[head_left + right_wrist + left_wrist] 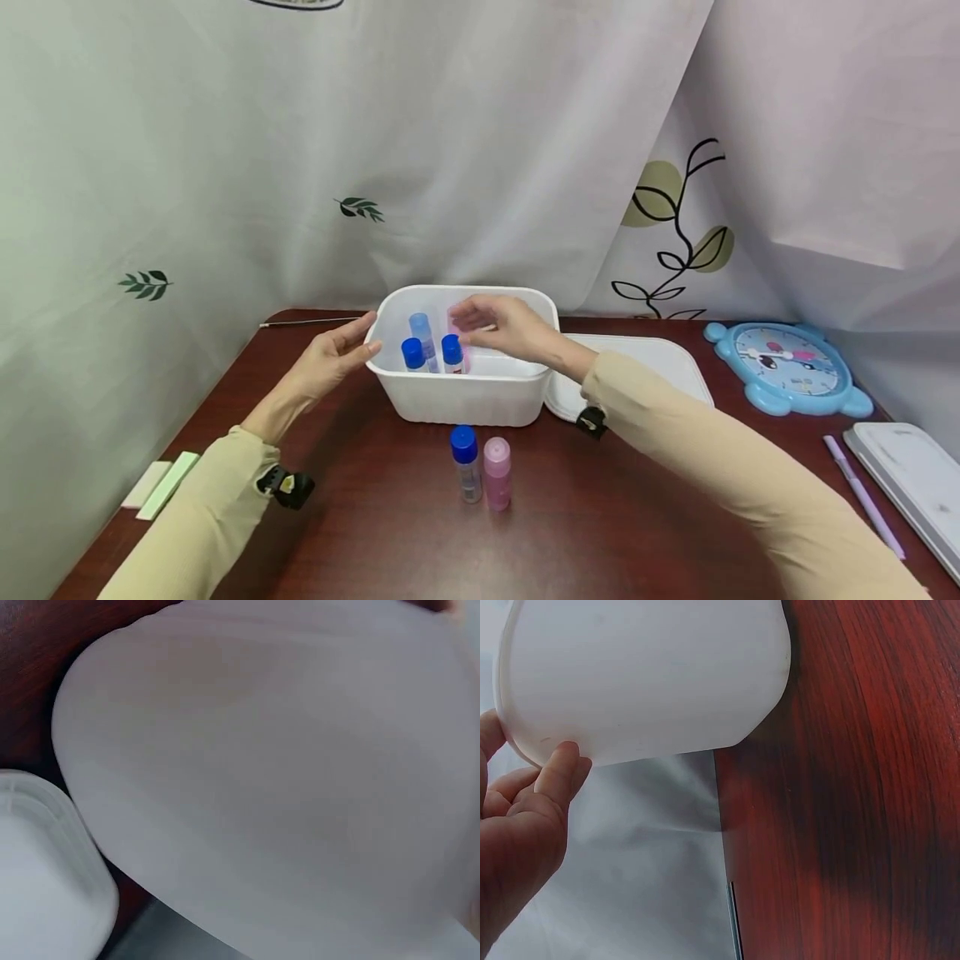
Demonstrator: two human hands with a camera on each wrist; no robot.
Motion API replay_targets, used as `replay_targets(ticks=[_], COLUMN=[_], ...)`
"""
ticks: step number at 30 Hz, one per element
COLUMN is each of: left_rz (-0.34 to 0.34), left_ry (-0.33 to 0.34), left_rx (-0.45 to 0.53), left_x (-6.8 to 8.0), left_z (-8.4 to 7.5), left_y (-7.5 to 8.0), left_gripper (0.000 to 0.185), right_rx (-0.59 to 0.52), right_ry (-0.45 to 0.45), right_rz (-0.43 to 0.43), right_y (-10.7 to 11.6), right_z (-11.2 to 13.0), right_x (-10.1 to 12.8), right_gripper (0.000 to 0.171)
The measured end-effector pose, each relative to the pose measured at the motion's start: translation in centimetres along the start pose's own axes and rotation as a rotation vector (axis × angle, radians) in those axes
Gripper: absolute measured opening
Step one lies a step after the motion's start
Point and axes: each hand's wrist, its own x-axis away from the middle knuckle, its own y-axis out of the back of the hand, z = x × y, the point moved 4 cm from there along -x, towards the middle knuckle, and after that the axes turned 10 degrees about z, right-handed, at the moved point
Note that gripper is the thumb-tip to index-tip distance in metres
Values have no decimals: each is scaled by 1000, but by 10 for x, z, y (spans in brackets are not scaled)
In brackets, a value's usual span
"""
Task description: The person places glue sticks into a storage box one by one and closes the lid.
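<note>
My left hand (339,353) pinches the left rim of a white plastic bin (465,402); in the left wrist view, fingers lie against the bin's outer wall (652,682). My right hand (513,323) reaches over the bin's right side, thumb and fingers apart, fingertips overlapping a pink tube (467,360) inside. Also in the bin are two clear tubes with blue caps (412,348) and a light blue tube (422,332). On the table before the bin stand a blue-capped clear tube (467,467) and a pink tube (497,475). The right wrist view shows mainly the bin's wall (255,765).
A white lid (645,367) lies right of the bin. Farther right are a blue animal-shaped clock (787,367), a purple pen (862,496) and a white case (915,483). Pale green and cream strips (167,487) lie at the left edge. Curtains hang behind the table.
</note>
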Motion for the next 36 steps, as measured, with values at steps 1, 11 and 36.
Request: replay_targets(ticks=[1,11,36], left_rz=[1,-5,6], left_ry=[-2,-2,-2], left_rx=[1,8,4], left_x=[0,-1,-1], left_z=[-1,-4,-1], left_y=[0,4,-1], left_gripper=[65,65,65], right_rx=[4,-61,-293], right_ry=[33,180,91], right_rz=[-50,15,-219], right_y=[4,-36,74], right_z=[7,14,35], right_x=[8,91,64], right_gripper=[30,28,33])
